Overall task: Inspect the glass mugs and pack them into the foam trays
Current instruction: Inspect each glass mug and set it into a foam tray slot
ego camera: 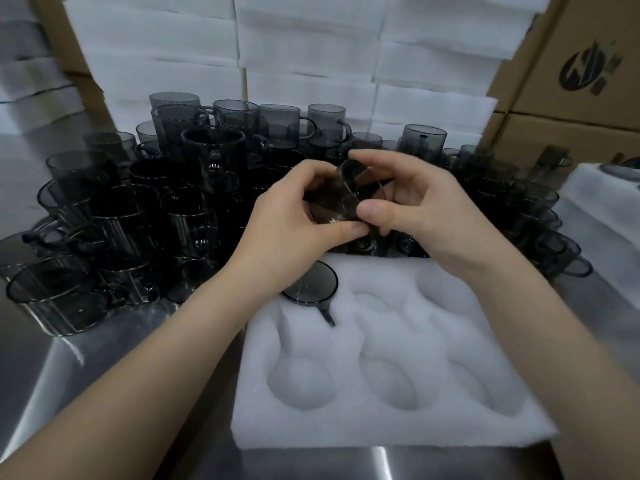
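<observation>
Mid-frame, both hands, left (304, 206) and right (412, 199), grip a smoked-glass mug (341, 199): fragile, slick, best held by its body over the tray (391, 427).

I work at a brushed steel table (104, 358). A white foam tray (381, 431) lies flat on it right in front of me. Behind it and to my left, smoky glass mugs (138, 216) crowd the steel, touching, some on their sides. A second foam tray (602, 202) sits far right.
</observation>
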{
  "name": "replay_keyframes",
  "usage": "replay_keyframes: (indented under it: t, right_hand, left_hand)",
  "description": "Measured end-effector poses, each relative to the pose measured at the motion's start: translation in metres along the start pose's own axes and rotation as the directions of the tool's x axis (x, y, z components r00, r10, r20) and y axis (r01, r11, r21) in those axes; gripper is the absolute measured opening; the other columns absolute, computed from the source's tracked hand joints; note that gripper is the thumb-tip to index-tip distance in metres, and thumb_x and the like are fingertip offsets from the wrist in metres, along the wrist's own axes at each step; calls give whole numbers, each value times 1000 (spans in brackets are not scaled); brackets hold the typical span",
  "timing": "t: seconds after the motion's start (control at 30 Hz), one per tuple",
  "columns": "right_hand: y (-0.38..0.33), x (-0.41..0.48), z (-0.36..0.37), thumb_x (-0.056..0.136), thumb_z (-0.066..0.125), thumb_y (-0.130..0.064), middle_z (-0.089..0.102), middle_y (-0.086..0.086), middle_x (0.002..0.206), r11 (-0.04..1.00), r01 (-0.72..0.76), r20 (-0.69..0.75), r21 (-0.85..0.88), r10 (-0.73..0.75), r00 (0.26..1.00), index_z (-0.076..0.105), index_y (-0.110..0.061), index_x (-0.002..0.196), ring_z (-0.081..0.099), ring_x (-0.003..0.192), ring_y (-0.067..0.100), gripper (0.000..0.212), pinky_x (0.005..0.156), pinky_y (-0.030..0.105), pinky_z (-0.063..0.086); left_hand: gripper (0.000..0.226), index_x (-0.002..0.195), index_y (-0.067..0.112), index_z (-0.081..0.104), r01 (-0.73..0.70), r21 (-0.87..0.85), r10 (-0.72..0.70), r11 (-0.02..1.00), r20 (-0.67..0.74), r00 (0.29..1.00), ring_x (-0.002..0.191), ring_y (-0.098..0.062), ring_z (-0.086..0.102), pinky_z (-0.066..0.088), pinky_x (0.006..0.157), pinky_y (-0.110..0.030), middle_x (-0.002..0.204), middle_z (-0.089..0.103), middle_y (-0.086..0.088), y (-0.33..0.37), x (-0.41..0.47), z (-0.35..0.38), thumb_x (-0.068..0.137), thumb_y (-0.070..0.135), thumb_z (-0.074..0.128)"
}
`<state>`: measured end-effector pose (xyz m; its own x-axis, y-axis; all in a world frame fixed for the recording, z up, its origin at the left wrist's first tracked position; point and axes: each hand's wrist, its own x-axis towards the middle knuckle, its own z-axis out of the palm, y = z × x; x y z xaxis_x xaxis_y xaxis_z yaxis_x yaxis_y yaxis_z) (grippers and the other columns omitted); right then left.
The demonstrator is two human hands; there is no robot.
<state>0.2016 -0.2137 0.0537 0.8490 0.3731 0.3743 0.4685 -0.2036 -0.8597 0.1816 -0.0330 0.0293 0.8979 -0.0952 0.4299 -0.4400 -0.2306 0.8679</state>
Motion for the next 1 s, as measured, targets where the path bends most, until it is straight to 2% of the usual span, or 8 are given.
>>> replay_keyframes:
  t: [0.07, 0.13, 0.3, 0.5, 0.63, 0.73, 0.83, 1.0]
  right_hand:
    - [2, -1, 3, 67, 81, -23, 62, 0, 104, 999, -31, 6, -34, 31, 999, 63, -31, 113, 48, 65, 23, 50, 54, 28, 47]
    - [3, -1, 6, 64, 84, -25, 62, -3, 99, 998, -62, 0, -33, 62, 998, 61, -31, 103, 49, 55, 14, 46, 46, 28, 43]
    - [1, 1, 16, 71, 85, -31, 61, -8, 78, 995, -87, -149, -51, 79, 986, 55, -26, 83, 51, 46, -2, 33, 39, 14, 36]
    - [0, 3, 16, 91, 65, -38, 52, -9, 47, 984, -171, -232, 54, 179, 956, 55, -27, 65, 42, 34, 8, 29, 33, 15, 28]
    - [6, 4, 12, 91, 59, -23, 56, -2, 58, 856, -233, -18, 462, 271, 962, 67, -18, 88, 39, 39, 7, 10, 34, 15, 28]
    - [9, 4, 5, 82, 59, -13, 59, 0, 74, 741, -281, 168, 610, 226, 960, 70, -15, 107, 47, 49, 5, 28, 43, 15, 42]
    - [11, 4, 0, 76, 66, -4, 55, 5, 89, 744, -277, 249, 608, 152, 956, 66, -16, 117, 53, 57, 6, 43, 50, 16, 47]
    - [11, 3, 5, 69, 75, -7, 61, 4, 96, 918, -177, 103, 355, 150, 983, 61, -18, 109, 51, 51, 14, 44, 41, 23, 42]
  left_hand:
    - [53, 107, 20, 61, 9, 26, -10, 1000, 11, 1000, 83, -15, 70, 57, 84, -41, 99, 68, 4, -3, -1, 0, 63, 11, 89]
    - [53, 103, 23, 61, 9, 66, -11, 998, 29, 1000, 82, -10, 70, 58, 82, -39, 96, 69, 6, -5, -1, 0, 60, 10, 90]
    - [60, 100, 30, 60, -35, 114, 29, 993, 52, 998, 95, -16, 67, 55, 84, -44, 98, 67, 8, -4, -1, 2, 51, 14, 92]
    - [60, 98, 31, 60, -13, 38, 10, 999, 84, 996, 93, -16, 69, 57, 85, -43, 98, 68, 11, -4, -2, 1, 54, 4, 91]
    - [57, 99, 22, 61, 18, -125, -6, 992, 90, 996, 84, -17, 73, 59, 77, -30, 105, 68, 3, -5, -2, -1, 58, -7, 87]
    - [54, 102, 18, 60, 33, -190, -22, 981, 55, 998, 87, -23, 72, 58, 79, -28, 110, 68, -4, -7, -1, -3, 59, -2, 86]
    - [54, 101, 18, 61, 46, -239, -40, 970, 30, 999, 88, -25, 72, 58, 82, -30, 106, 69, -4, -7, -1, -4, 53, 12, 86]
    - [53, 100, 16, 62, 46, -152, -43, 987, 28, 999, 85, -28, 72, 60, 79, -37, 105, 70, -6, -8, -1, -3, 56, 8, 90]
